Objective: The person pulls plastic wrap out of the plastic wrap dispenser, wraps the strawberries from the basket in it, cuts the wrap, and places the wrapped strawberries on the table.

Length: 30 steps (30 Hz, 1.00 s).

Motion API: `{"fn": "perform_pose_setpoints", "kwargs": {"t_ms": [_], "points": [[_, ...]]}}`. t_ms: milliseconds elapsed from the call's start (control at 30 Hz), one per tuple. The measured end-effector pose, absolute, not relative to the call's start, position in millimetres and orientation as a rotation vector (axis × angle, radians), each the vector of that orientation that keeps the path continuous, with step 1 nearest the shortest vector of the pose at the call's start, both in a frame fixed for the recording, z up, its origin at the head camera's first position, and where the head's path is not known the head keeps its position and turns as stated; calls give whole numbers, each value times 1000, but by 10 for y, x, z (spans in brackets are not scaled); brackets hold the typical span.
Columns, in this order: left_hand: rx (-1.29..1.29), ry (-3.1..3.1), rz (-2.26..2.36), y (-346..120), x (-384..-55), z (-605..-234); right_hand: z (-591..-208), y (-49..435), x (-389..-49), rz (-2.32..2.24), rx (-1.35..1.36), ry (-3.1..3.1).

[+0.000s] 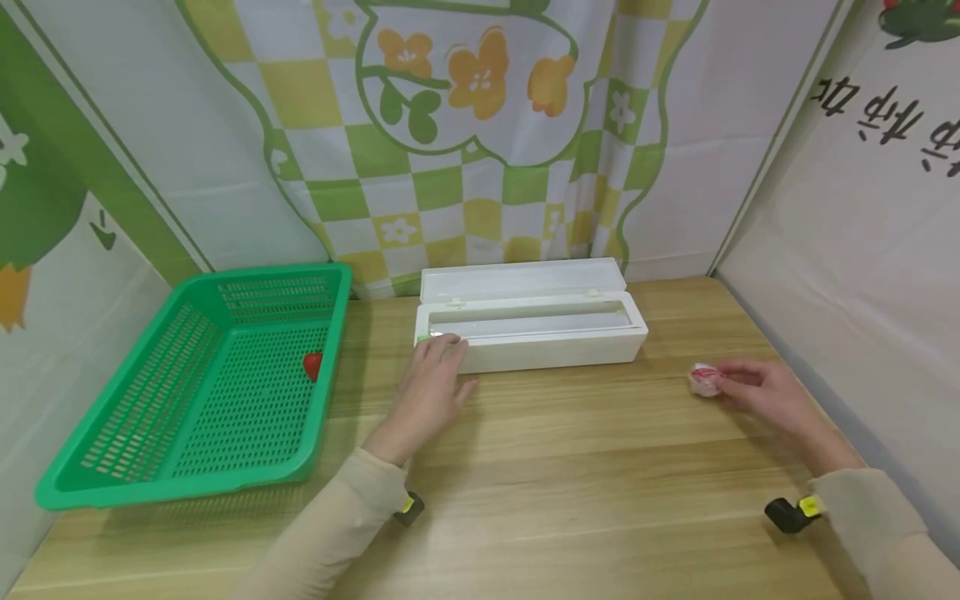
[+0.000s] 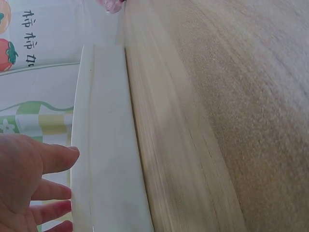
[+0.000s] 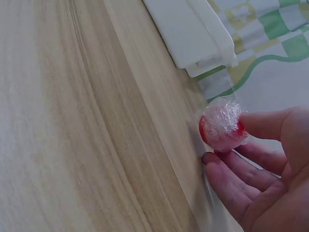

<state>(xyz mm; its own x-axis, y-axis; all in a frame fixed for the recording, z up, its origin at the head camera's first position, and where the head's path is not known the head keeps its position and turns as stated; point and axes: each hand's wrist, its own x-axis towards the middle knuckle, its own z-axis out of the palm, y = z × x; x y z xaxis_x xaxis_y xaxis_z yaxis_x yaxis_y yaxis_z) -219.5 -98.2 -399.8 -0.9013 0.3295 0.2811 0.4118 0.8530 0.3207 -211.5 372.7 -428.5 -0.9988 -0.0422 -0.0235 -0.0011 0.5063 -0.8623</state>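
Observation:
My right hand [image 1: 765,396] pinches a small round red thing wrapped in crinkled clear plastic film [image 3: 223,124] between thumb and fingers, to the right of the white box. Film hides much of its surface, but red shows through. A long white plastic-wrap dispenser box [image 1: 555,348] stands at the back of the table with its lid [image 1: 525,281] raised. Inside lies a pale roll [image 1: 532,323]. My left hand [image 1: 429,387] is at the box's front left corner, fingers relaxed, fingertips right at its upper edge and thumb apart from them.
A green slotted basket [image 1: 330,367] stands on the left of the wooden table [image 1: 555,483], with a small red thing [image 1: 312,365] at its right inner side. Behind the box hangs a checked, flowered curtain [image 1: 465,192]. A printed sheet [image 1: 855,225] closes off the right side.

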Motion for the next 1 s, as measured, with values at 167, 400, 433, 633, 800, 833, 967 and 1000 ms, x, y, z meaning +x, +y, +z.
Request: {"fn": "perform_pose_setpoints", "kwargs": {"t_ms": [167, 400, 433, 633, 800, 833, 967, 1000], "points": [[-565, -2815, -546, -979, -2195, -4007, -4304, 3747, -2128, -1592, 38, 2556], [-569, -2812, -521, -975, -2201, -4021, -4303, 3749, -2139, -1541, 86, 2535], [-568, -2818, -519, -974, -2200, -4019, -4302, 3748, -2140, -1525, 91, 2548], [-561, -2849, -525, -970, -2196, -4008, -4285, 3740, -2136, -1438, 132, 2609], [-564, -2842, -526, -970, -2204, -4008, -4282, 3746, -2132, -1417, 105, 2632], [-565, -2841, -526, -972, -2205, -4010, -4284, 3747, -2133, -1418, 96, 2638], [-566, -2835, -524, -977, -2203, -4015, -4292, 3747, -2134, -1432, 90, 2639], [-566, -2835, -523, -978, -2203, -4017, -4291, 3744, -2133, -1440, 91, 2635]]}}
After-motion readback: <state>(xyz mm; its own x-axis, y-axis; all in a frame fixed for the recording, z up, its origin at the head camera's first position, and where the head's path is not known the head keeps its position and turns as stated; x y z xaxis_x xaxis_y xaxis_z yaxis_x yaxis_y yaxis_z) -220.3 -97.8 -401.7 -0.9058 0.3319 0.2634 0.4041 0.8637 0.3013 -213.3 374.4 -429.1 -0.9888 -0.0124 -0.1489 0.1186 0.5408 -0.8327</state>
